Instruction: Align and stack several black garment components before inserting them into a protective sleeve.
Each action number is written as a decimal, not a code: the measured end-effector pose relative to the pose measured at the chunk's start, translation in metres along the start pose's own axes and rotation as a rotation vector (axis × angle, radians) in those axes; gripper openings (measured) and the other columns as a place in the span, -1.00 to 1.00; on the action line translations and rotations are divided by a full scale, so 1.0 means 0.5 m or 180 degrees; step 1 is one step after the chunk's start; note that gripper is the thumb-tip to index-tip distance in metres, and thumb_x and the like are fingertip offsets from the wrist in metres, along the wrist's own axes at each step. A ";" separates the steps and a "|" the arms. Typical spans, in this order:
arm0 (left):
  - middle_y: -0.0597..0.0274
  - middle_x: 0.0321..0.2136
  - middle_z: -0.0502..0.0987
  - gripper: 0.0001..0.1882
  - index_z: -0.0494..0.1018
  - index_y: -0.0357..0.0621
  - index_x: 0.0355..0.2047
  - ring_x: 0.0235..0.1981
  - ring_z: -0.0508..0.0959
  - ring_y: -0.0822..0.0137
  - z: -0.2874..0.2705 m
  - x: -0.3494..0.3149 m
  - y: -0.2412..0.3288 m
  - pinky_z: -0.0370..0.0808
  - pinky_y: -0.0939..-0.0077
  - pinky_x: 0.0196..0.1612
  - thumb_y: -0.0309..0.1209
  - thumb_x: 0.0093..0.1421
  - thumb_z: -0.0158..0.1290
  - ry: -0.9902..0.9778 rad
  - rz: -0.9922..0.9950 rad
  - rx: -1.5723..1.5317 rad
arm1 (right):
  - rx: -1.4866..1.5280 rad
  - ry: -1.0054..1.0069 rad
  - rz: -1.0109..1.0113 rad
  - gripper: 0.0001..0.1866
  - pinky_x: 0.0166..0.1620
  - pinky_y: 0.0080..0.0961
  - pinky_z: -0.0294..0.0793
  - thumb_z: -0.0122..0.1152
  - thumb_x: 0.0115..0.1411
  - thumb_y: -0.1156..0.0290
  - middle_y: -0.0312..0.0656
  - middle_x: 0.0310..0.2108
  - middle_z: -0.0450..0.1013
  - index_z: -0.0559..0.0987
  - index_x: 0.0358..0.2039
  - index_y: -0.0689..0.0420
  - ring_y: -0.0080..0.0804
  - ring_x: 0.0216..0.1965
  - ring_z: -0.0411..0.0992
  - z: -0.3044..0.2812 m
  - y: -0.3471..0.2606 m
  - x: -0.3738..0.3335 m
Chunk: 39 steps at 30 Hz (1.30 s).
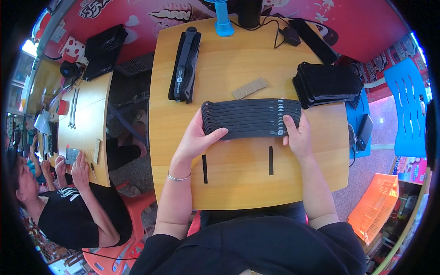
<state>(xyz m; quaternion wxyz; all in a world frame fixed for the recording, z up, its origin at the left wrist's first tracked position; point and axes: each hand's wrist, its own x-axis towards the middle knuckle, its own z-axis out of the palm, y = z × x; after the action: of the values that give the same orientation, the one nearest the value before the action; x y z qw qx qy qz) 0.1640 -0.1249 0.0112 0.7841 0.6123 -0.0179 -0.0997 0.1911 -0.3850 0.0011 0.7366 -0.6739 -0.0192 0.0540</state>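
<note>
Above the middle of the wooden table [238,183], I hold a fanned-out stack of black straps [250,120] with rounded ends and small white prints near the right end. My left hand [196,140] grips the left end, thumb on top and the other fingers mostly hidden beneath. At the right end, my right hand [298,137] is closed the same way, its thumb pressing beside the prints. Two short black strips lie apart on the table nearer to me, a left strip [205,168] and a right strip [271,160]. Beyond the stack rests a small beige ribbed piece [250,88].
A bundle of black straps [184,66] lies at the far left, a pile of black flat pieces [326,84] at the right. At the back are a blue stand [223,23] and a cabled black adapter [290,36]. A co-worker [78,215] sits at the left table; an orange crate [373,206] stands right.
</note>
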 end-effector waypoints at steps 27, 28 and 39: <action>0.18 -0.17 0.47 -0.55 0.21 -0.30 0.04 -0.19 0.53 0.41 -0.002 0.007 -0.005 0.64 0.51 -0.28 -0.64 0.16 0.06 0.0107 -0.0098 0.0168 | 0.0004 0.0033 0.0018 -0.71 -0.70 -0.80 0.28 0.09 0.29 0.35 -0.31 -0.36 0.44 0.38 -0.06 0.24 -0.75 -0.60 0.31 -0.002 0.016 0.000; 0.18 -0.17 0.47 -0.55 0.21 -0.30 0.04 -0.19 0.53 0.41 -0.001 0.006 -0.004 0.64 0.51 -0.28 -0.65 0.15 0.06 0.0138 -0.0088 0.0120 | 0.0006 0.0030 0.0013 -0.71 -0.70 -0.80 0.28 0.09 0.29 0.35 -0.31 -0.36 0.44 0.38 -0.06 0.24 -0.75 -0.60 0.31 -0.001 0.013 0.000; 0.19 -0.17 0.47 -0.55 0.21 -0.29 0.05 -0.20 0.54 0.41 -0.007 0.008 -0.009 0.64 0.50 -0.29 -0.65 0.16 0.07 0.0107 -0.0076 0.0154 | -0.0049 0.0005 -0.0010 -0.72 -0.69 -0.80 0.28 0.04 0.31 0.35 -0.30 -0.36 0.44 0.37 -0.06 0.24 -0.75 -0.60 0.31 0.000 0.010 0.000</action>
<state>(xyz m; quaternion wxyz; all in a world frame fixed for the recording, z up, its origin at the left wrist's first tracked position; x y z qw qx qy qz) 0.1677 -0.1233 0.0058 0.7680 0.6328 0.0002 -0.0983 0.1910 -0.3845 -0.0039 0.7314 -0.6796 -0.0201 0.0522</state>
